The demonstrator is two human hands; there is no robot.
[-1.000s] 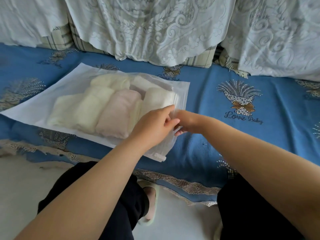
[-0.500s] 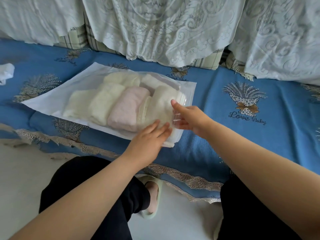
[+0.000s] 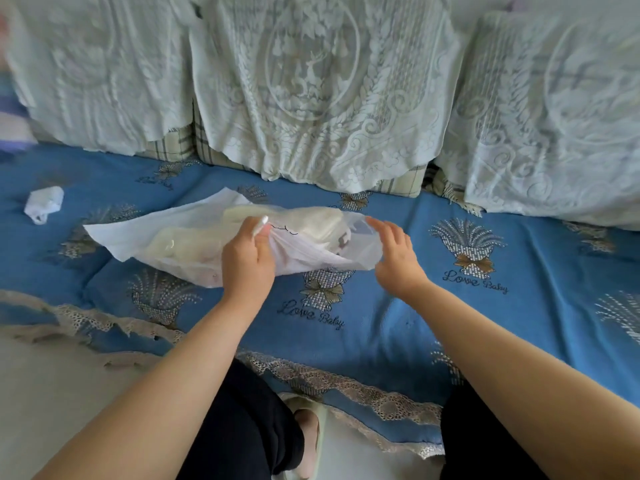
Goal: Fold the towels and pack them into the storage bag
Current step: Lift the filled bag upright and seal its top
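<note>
Gripping the storage bag (image 3: 311, 258) near its open end, your left hand (image 3: 247, 261) has fingers curled round bunched plastic; half a second back it lay flat against the bag. Your right hand (image 3: 394, 254) has let go and hovers just beside the bag's right edge, fingers spread and relaxed. Bag is now lifted and tilted off the blue sofa cover (image 3: 381, 323) instead of lying flat. Folded towels (image 3: 311, 221) stay inside, pale, shifted together. Farther left, a small crumpled white bag (image 3: 45, 202) lies well apart. Lace covers (image 3: 311, 88) hang behind.
</note>
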